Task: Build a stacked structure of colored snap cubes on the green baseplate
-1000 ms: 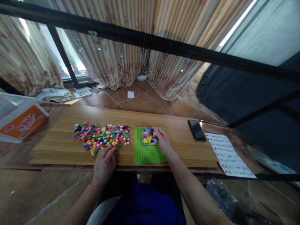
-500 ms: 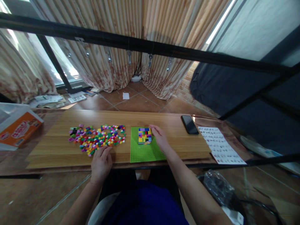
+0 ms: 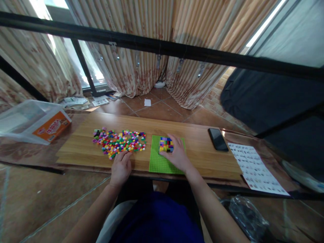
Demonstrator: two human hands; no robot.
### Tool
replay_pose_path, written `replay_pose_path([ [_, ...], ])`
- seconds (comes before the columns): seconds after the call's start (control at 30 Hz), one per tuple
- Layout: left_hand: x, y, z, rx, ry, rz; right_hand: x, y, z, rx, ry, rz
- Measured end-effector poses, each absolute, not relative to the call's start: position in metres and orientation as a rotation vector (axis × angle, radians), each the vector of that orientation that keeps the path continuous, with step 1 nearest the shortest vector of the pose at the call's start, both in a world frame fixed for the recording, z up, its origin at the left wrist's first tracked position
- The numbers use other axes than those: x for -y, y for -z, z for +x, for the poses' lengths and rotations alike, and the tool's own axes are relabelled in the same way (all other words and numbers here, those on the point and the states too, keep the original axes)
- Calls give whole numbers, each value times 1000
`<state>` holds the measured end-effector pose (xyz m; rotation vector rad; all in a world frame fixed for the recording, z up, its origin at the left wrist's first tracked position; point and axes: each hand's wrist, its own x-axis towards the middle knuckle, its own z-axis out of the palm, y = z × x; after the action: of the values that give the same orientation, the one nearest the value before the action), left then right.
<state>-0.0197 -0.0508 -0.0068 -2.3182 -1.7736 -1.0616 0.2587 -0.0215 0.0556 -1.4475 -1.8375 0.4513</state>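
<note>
A small block built of multicoloured toy bricks stands on a green studded baseplate. My right hand curves round its right side, thumb at the near edge and fingers at the far edge, gripping it. Part of the block is covered by the hand. Loose coloured bricks lie spread out on the wooden board to the left. At their near edge rests my left hand, its fingers curled together; whether a brick is in them is hidden.
A clear plastic box with an orange label stands at the far left. Right of the baseplate lie a black phone and a printed sheet. A dark metal bar crosses the view beyond the wooden board.
My right hand has gone from touching the block's far right corner to spanning its side with thumb and fingers. My left hand stays by the loose bricks. The camera view has turned left.
</note>
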Motion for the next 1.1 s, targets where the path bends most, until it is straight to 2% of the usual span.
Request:
replay_pose_path([
  [0.17,52,5,-18,1810,1097,-2339,16,-54,256,2094,-322,-1490],
  [0.3,60,1,-19,1828,1281,-2358,13,-46,276,2133,-274,-1517],
  [0.47,84,-4,-36,1946,1366,-2129,17,-54,302,2187,-144,-1533],
  [0.6,88,-5,-61,2129,1145,-1871,28,-73,279,2146,-54,-1463],
  [0.7,79,-4,-72,2292,833,-1776,40,-76,231,2121,-175,-1404],
  [0.87,61,-6,-67,2453,577,-1727,42,-43,159,2193,-365,-1443],
  [1.1,50,-6,-49,2479,551,-1788,20,-3,135,2157,-253,-1573],
])
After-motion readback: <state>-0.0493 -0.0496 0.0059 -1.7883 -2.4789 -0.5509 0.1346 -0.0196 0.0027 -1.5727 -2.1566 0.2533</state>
